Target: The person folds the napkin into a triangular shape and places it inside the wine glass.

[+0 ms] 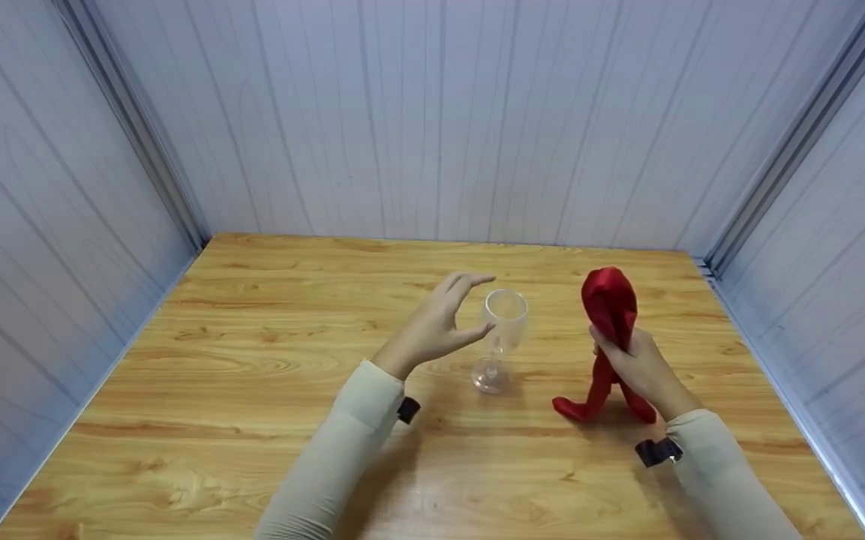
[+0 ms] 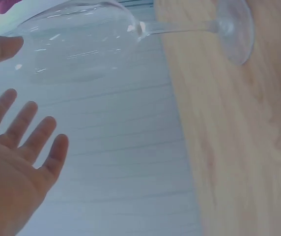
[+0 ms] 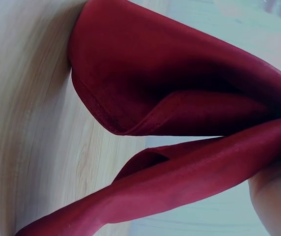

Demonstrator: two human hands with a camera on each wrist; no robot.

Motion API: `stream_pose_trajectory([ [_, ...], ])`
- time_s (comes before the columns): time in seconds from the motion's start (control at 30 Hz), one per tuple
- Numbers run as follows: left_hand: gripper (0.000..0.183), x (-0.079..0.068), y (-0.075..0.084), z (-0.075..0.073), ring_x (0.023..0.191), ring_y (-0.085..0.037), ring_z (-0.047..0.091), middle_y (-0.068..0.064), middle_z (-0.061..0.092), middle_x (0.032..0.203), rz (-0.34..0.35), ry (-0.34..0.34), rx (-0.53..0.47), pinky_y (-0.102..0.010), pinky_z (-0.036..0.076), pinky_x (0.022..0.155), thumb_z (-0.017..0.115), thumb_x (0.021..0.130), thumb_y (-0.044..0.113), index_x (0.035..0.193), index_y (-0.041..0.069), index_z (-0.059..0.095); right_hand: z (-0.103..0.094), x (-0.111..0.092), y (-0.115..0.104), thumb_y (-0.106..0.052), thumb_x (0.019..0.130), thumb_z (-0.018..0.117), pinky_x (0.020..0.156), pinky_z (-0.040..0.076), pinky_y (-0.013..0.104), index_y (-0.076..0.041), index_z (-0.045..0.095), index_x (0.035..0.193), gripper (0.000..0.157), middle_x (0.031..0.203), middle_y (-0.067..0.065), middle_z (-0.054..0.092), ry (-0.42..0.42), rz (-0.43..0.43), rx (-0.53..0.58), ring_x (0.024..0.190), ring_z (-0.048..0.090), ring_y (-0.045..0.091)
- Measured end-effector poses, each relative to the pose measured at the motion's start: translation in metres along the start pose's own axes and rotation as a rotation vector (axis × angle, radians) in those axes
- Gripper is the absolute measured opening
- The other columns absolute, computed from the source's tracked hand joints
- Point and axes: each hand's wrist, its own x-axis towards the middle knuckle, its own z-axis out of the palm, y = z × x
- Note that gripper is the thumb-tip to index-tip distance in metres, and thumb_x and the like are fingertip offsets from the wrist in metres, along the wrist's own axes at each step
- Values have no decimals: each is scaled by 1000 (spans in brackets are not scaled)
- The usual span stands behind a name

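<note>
A clear wine glass [image 1: 506, 322] stands upright on the wooden table. Just left of its bowl is my left hand [image 1: 432, 326], thumb and fingers spread apart around a gap. In the left wrist view the thumb or finger tip comes close to the glass bowl [image 2: 81, 44]; whether it touches, I cannot tell. To the right, my right hand [image 1: 638, 364] grips a red satin-like cloth [image 1: 611, 300] bunched at its middle. The cloth's upper part bulges above the fist, and its lower ends hang to the tabletop. Folds of the cloth [image 3: 180, 187] fill most of the right wrist view.
The wood-grain table [image 1: 252, 337] reaches back to a pale panelled wall [image 1: 402, 120]. Similar panels rise at the left and right sides. A dark band with a small device [image 1: 657, 452] sits at the right wrist, and another dark piece [image 1: 408, 409] at the left.
</note>
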Motion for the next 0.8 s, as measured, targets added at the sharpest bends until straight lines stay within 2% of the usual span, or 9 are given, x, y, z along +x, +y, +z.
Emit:
stream_pose_trajectory([
  [0.07,58,5,3,-3,130,-21,48,-7,51,140,81,38,69,-40,40,106,71,94,23,145,8,48,0,-2,-6,-23,105,55,60,53,37,4,58,95,29,84,17,60,0,-13,12,70,58,26],
  [0.2,54,12,10,-7,130,-19,49,-5,53,139,176,77,178,-43,41,102,70,93,20,142,11,51,0,-2,-9,-21,105,55,61,52,36,7,57,95,30,83,20,59,-4,-33,14,70,58,28],
  [0.37,50,19,16,-11,126,-19,52,-4,56,137,242,95,273,-43,43,94,70,93,18,140,14,54,1,5,6,-23,105,54,61,51,34,5,56,97,29,84,17,58,-10,-31,-8,71,57,27],
  [0.5,49,27,22,-14,125,-18,53,-2,58,135,304,110,372,-41,44,96,71,92,18,138,14,56,1,8,16,-25,104,56,57,49,32,0,55,97,26,81,13,56,-23,-47,-35,67,56,26],
  [0.8,50,50,44,-10,117,-16,60,0,61,131,521,93,613,-35,44,100,74,88,16,136,14,58,6,9,16,-31,103,58,48,49,36,-2,54,100,30,74,16,55,-107,-88,-37,53,57,26],
])
